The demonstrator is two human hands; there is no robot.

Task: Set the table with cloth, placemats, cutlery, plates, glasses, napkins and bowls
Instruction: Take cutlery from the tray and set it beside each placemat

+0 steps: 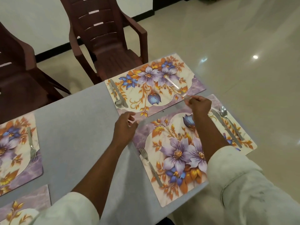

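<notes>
My right hand (198, 104) pinches the handle of a blurred fork (176, 87), which lies low over the right part of the far floral placemat (146, 88). That mat carries a spoon (117, 98) and a knife (119, 93) on its left side. My left hand (125, 125) hovers with relaxed fingers holding nothing, at the corner of the near floral placemat (181, 153). The near mat has a fork (150, 164) on its left, and a knife (226, 128) and a spoon (227, 119) on its right. A grey cloth (78, 127) covers the table.
A third placemat (14, 153) at the left holds a fork (31, 143); a fourth mat (26, 203) shows at the bottom left. Two brown plastic chairs (110, 38) (17, 65) stand beyond the table's far edge. Shiny tiled floor (243, 54) lies to the right.
</notes>
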